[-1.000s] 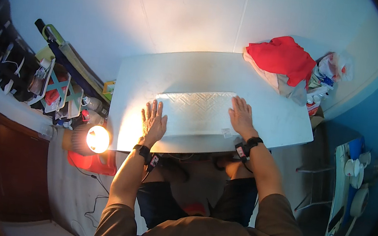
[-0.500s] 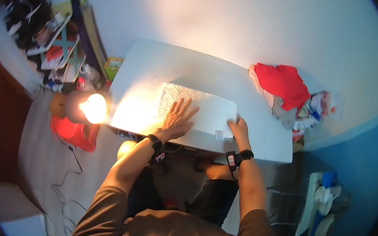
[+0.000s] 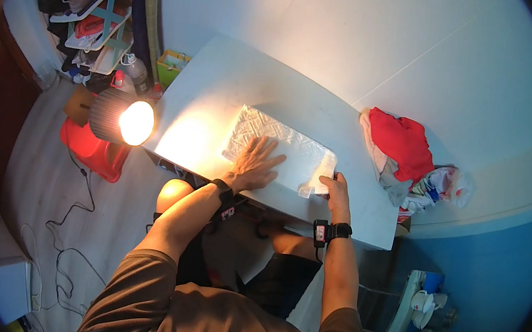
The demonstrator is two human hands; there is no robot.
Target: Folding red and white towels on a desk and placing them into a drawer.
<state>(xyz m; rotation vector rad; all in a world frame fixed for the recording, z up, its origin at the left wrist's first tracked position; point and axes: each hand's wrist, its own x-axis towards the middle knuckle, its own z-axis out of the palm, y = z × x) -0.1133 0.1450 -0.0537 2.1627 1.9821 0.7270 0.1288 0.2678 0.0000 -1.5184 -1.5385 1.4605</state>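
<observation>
A white rectangular piece of quilted-looking cloth [image 3: 288,143] lies on the white table in front of me, with a raised pattern on its left part and a small pale tag [image 3: 306,191] at its lower right. My left hand [image 3: 255,167] rests flat on its left half, fingers spread. At the right end, my right hand [image 3: 336,190] is closed on the cloth's edge, thumb uppermost. Its other fingers are partly hidden. Whether the cloth is one layer or folded, I cannot tell.
A lit lamp [image 3: 136,123] glares at the table's [image 3: 224,69] left edge. Red cloth [image 3: 403,142] and plastic bags [image 3: 441,186] lie at the right end. A red stool [image 3: 94,151] and cables [image 3: 65,225] are on the floor at left, near a cluttered shelf [image 3: 107,30].
The view has turned, so the table appears tilted. The cloth's right part, smooth before, now looks wrinkled. Both hands keep about the same places on it.
</observation>
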